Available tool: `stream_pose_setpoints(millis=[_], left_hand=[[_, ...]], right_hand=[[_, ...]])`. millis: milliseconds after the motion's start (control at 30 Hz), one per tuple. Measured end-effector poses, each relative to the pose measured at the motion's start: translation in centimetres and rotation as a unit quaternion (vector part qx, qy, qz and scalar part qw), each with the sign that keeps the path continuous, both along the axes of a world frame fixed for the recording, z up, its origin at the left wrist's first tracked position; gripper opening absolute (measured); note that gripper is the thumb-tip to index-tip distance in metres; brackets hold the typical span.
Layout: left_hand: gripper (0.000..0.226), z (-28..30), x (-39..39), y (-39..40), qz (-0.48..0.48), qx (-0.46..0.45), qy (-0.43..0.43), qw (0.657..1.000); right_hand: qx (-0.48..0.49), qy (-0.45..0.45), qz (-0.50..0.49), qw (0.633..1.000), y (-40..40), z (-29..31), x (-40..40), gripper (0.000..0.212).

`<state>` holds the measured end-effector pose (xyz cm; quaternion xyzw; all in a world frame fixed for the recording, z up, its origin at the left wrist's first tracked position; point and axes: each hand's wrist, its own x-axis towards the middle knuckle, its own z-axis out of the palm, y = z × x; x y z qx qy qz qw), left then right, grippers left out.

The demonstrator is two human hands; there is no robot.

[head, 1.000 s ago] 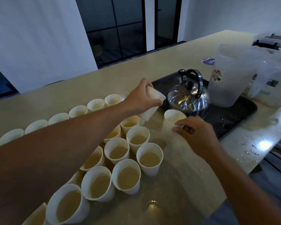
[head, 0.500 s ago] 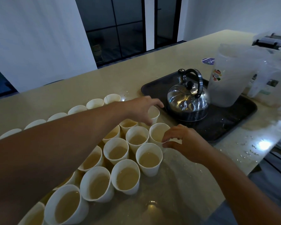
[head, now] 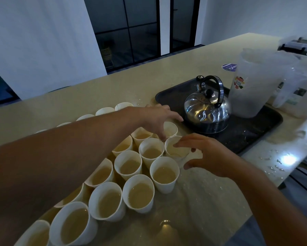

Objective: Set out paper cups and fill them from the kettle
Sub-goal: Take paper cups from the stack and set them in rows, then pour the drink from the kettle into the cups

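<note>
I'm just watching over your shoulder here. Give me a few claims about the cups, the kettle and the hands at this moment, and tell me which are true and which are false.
1. The kettle stands on the dark tray. True.
2. The right hand is lifting the kettle. False: it hovers beside an empty cup, fingers relaxed.
3. Most cups nearest the camera hold liquid. True.
4. The clear plastic jug lies on its side. False: it stands upright on the tray.
5. The left hand reaches over the cups by the tray. True.
</note>
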<state>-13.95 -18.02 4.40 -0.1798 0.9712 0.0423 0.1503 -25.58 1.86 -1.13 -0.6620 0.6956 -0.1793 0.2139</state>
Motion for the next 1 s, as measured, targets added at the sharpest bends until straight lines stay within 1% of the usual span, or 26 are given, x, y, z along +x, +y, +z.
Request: stream_pose_setpoints(millis=[67, 200, 300, 367, 400, 433, 500, 533, 567, 600, 667, 733, 800, 867, 933, 967, 1000], left_hand=[[0.084, 0.4, -0.1, 0.3, -0.001, 0.008, -0.010, 1.000], [0.067, 0.1, -0.2, 1.0, -0.017, 0.033, -0.020, 0.999], [0.069, 0.5, -0.1, 1.2, -0.007, 0.036, -0.027, 0.999], [0.072, 1.3, -0.1, 1.3, 0.005, 0.037, -0.027, 0.999], [0.072, 1.8, -0.1, 1.4, 0.011, 0.034, -0.024, 0.999], [0.070, 2.3, 0.0, 1.4, 0.016, 0.028, -0.017, 0.999], [0.064, 3.2, 0.0, 1.4, 0.026, 0.017, 0.003, 1.000], [0.061, 3.5, 0.0, 1.5, 0.030, 0.013, 0.013, 0.999], [0.059, 3.7, 0.0, 1.5, 0.034, 0.008, 0.020, 0.999], [0.057, 4.0, 0.0, 1.5, 0.037, 0.002, 0.024, 0.999], [0.054, 4.3, 0.1, 1.6, 0.046, -0.003, 0.032, 0.998], [0.054, 4.6, 0.3, 1.7, 0.054, -0.001, 0.047, 0.997], [0.056, 4.7, 0.8, 1.7, 0.059, 0.004, 0.058, 0.997], [0.057, 4.8, 1.4, 1.7, 0.066, 0.008, 0.073, 0.995], [0.055, 5.0, 2.3, 1.4, 0.074, 0.005, 0.089, 0.993], [0.054, 5.1, 2.8, 1.1, 0.075, 0.002, 0.097, 0.992], [0.052, 5.2, 3.2, 0.9, 0.077, -0.001, 0.106, 0.991]], right_hand=[[-0.002, -0.005, -0.007, 1.000, 0.1, 0.5, 0.0, 0.070], [-0.024, -0.014, -0.006, 1.000, 0.2, 1.2, 0.2, 0.072], [-0.035, -0.024, -0.024, 0.999, 0.4, 2.3, -0.1, 0.069], [-0.087, -0.023, -0.067, 0.994, 0.3, 3.0, -0.5, 0.060], [-0.132, -0.029, -0.109, 0.985, 0.0, 3.3, -0.9, 0.052], [-0.185, -0.045, -0.162, 0.968, -0.5, 3.5, -1.5, 0.042], [-0.279, -0.091, -0.270, 0.917, -2.2, 3.8, -3.1, 0.025], [-0.305, -0.098, -0.314, 0.894, -3.2, 4.1, -4.0, 0.022], [-0.319, -0.097, -0.347, 0.877, -4.3, 4.3, -5.1, 0.024], [-0.320, -0.099, -0.368, 0.867, -5.5, 4.5, -6.2, 0.031], [-0.293, -0.118, -0.398, 0.862, -7.5, 4.7, -8.2, 0.045], [-0.253, -0.138, -0.414, 0.864, -9.2, 4.8, -9.8, 0.050], [-0.235, -0.151, -0.425, 0.861, -10.2, 4.8, -10.7, 0.046], [-0.233, -0.186, -0.442, 0.846, -10.8, 4.5, -11.3, 0.034], [-0.228, -0.265, -0.454, 0.820, -11.5, 4.1, -11.7, 0.022], [-0.230, -0.297, -0.464, 0.802, -11.7, 4.0, -11.7, 0.021], [-0.236, -0.309, -0.476, 0.789, -11.9, 3.9, -11.8, 0.022]])
